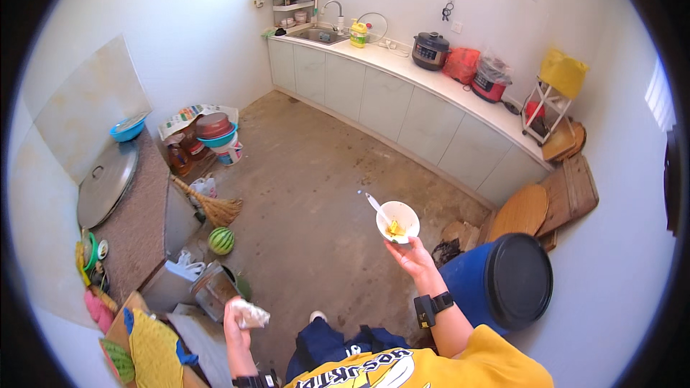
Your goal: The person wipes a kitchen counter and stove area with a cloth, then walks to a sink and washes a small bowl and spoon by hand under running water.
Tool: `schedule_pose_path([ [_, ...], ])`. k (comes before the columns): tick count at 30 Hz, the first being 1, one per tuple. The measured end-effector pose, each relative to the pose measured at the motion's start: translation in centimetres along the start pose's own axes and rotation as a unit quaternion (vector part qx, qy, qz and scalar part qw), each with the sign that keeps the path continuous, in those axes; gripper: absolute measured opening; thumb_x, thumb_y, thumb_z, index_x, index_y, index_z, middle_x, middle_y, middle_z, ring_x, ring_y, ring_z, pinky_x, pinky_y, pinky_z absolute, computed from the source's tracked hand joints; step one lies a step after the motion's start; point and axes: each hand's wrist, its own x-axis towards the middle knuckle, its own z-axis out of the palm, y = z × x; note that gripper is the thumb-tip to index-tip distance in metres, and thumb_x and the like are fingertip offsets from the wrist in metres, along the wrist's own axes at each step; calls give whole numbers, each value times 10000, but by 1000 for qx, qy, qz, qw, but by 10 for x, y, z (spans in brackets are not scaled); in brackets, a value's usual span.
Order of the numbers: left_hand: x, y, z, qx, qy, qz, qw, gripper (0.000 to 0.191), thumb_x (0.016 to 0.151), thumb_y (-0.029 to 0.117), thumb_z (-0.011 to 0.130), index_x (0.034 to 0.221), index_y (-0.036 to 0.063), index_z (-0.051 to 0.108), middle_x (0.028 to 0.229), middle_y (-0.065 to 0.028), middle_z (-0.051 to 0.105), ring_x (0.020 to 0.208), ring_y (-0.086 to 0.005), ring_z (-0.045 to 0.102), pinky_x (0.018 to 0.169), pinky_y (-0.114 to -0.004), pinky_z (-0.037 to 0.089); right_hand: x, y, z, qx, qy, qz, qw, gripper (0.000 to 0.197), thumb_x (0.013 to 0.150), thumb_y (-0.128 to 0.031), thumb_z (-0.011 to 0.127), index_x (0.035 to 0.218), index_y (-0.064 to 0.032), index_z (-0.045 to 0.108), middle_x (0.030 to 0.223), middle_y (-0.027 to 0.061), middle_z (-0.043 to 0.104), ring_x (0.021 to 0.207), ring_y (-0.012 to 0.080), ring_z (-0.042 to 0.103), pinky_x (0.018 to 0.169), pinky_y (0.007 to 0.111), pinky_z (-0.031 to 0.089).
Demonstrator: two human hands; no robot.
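My right hand (415,258) holds a white bowl (380,222) out over the floor, gripping its near rim. Inside the bowl are some yellow food (395,228) and a white spoon (373,203) whose handle leans over the far left rim. In my left hand (235,322), at the lower left, is a crumpled white thing (253,315); I cannot tell whether it is tissue, cloth or food. A metal container (214,288) stands on the floor just beyond that hand. Both wrists wear black bands.
A blue barrel with a black lid (521,280) stands close on the right. To the left are a whole watermelon (221,241), a straw broom (215,205) and a counter (135,210). Across the room, a long white worktop (393,62) carries a sink (318,36) and a pressure cooker (430,51).
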Motion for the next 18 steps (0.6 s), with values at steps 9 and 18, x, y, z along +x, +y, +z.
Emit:
schedule_pose_path([
  [9,306,35,273,86,-179,-53,979,325,786,91,470,1108,52,486,943,-46,542,864,-145,542,757,-284,459,220,-77,92,56,24,-69,996,443,865,-127,432,1275,-17,305,1226,274,370,1139,420,402,969,533,374],
  [18,532,36,310,61,-10,-31,998,300,771,139,484,1056,56,528,921,-73,586,843,-205,595,715,-334,504,496,-155,241,42,23,-53,997,433,877,-117,393,1277,10,285,1274,278,329,1172,413,374,975,526,371],
])
